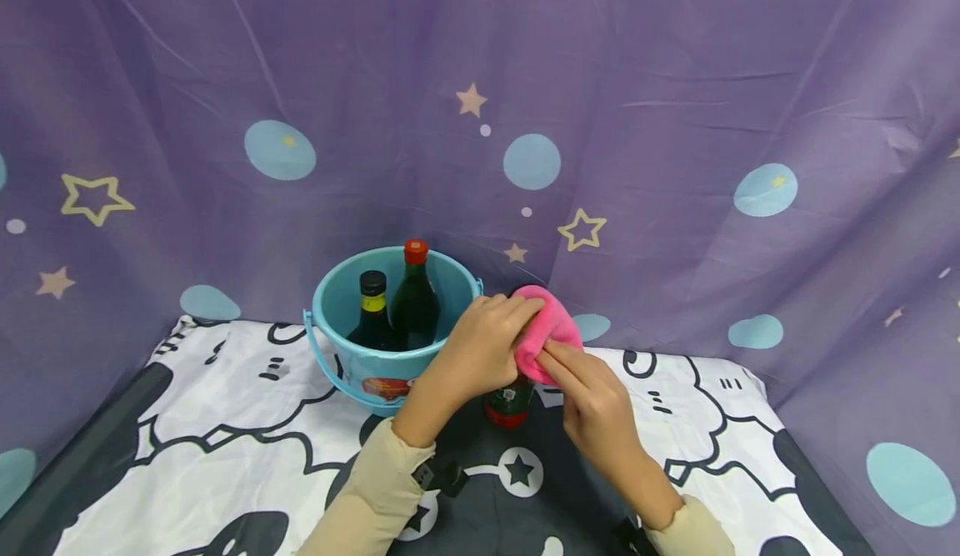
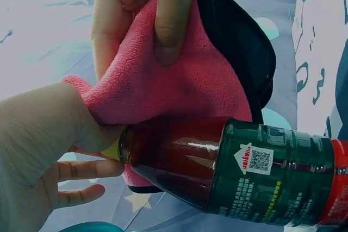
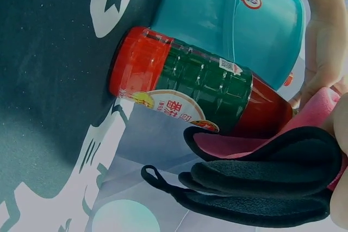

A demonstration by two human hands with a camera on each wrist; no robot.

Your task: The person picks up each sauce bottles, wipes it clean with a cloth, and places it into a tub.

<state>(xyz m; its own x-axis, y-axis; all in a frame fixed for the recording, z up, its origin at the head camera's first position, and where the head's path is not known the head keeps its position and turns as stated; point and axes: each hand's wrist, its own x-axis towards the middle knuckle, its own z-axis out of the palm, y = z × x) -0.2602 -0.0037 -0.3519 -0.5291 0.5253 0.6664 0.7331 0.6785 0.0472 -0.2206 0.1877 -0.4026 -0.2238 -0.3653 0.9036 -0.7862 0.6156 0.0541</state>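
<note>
A ketchup bottle [image 1: 510,404] with red contents, a green label and a red base stands on the patterned cover. My left hand [image 1: 487,339] holds it at the neck, beside a yellow ring seen in the left wrist view. A cloth [image 1: 553,327], pink on one face and dark on the other, drapes against the upper part of the bottle [image 2: 272,172]. My right hand [image 1: 600,402] pinches this cloth, its thumb [image 2: 169,25] pressing the pink side. In the right wrist view the cloth's dark folds [image 3: 261,177] and hanging loop show, while most of the right hand is out of frame.
Left of the ketchup bottle stands a light blue bucket [image 1: 322,298] with its handle lowered. Inside are a black-capped bottle [image 1: 373,314] and a red-capped bottle [image 1: 416,302]. A purple curtain [image 1: 637,56] with stars and dots hangs behind the black-and-white cover [image 1: 225,464].
</note>
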